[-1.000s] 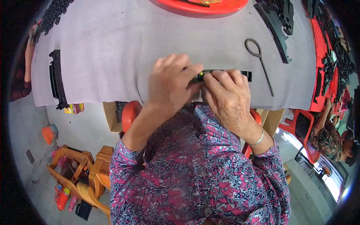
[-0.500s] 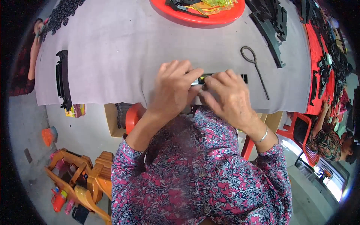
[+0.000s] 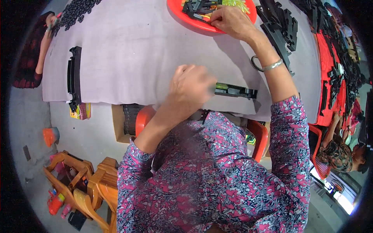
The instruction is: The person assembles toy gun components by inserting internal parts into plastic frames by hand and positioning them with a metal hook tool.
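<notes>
My left hand (image 3: 191,86) is closed round one end of a long black plastic housing (image 3: 237,91), just above the table's near edge. A yellow-green insert shows in the housing beside my fingers, which are partly smeared by motion. At the far side, my right hand (image 3: 234,22) reaches into a red round tray (image 3: 186,21). Its thumb and fingers are pinched together over small black parts (image 3: 199,7); whatever they grip is hidden. Clear yellow-green pieces (image 3: 241,5) lie in the tray behind that hand.
Another black housing (image 3: 74,77) lies at the table's left edge. Black parts (image 3: 280,33) are piled right of the tray, near a looped metal rod (image 3: 255,62) partly under my right forearm. Small black pieces (image 3: 77,13) are heaped far left, beside another person's arm (image 3: 44,50).
My right hand has left the housing and moved up and away into the red tray. My left hand keeps its grip, and more of the housing shows now.
</notes>
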Action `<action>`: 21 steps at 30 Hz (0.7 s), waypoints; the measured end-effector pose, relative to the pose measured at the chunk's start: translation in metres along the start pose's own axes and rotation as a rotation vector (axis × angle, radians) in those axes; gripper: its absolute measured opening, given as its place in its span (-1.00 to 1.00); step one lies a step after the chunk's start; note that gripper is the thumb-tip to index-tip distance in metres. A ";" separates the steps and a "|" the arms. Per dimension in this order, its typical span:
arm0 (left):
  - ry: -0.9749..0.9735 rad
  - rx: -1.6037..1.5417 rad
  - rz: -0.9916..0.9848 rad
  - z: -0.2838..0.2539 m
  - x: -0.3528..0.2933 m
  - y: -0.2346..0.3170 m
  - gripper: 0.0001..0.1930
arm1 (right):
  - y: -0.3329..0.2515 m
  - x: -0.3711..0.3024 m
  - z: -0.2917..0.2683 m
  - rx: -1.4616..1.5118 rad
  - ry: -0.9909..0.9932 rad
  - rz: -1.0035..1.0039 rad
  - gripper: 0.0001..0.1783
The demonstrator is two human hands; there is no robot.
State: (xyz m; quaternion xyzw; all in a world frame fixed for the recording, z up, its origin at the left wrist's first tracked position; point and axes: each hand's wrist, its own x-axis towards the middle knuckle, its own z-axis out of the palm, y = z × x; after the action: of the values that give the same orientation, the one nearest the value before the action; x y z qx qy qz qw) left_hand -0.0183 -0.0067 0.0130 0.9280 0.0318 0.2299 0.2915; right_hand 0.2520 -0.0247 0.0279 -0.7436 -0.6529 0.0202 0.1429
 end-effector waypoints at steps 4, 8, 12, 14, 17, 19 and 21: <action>-0.011 -0.016 0.002 0.000 -0.003 0.001 -0.67 | -0.010 0.020 -0.010 0.130 -0.121 0.122 -0.82; -0.023 -0.008 0.003 0.001 -0.006 0.006 -0.65 | -0.019 0.025 -0.013 -0.003 -0.104 0.012 -0.83; -0.021 -0.008 -0.009 0.004 -0.006 0.005 -0.62 | -0.021 0.022 -0.025 0.249 -0.258 0.287 -0.83; -0.003 -0.005 -0.009 0.006 -0.005 0.006 -0.62 | -0.011 0.018 -0.024 0.301 -0.272 0.212 -0.81; 0.006 0.003 -0.015 0.005 -0.005 0.007 -0.62 | 0.004 0.014 -0.021 0.421 -0.296 0.223 -0.83; -0.004 0.010 -0.018 0.005 -0.004 0.007 -0.62 | 0.015 0.011 -0.006 0.486 -0.260 0.143 -0.80; 0.008 -0.004 -0.016 0.004 -0.003 0.007 -0.62 | 0.027 0.006 -0.002 0.549 -0.222 0.062 -0.75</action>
State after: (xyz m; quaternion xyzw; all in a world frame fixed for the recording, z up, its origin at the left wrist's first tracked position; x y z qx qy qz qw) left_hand -0.0200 -0.0157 0.0129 0.9261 0.0400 0.2314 0.2953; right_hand 0.2793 -0.0221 0.0241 -0.6902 -0.6114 0.2814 0.2658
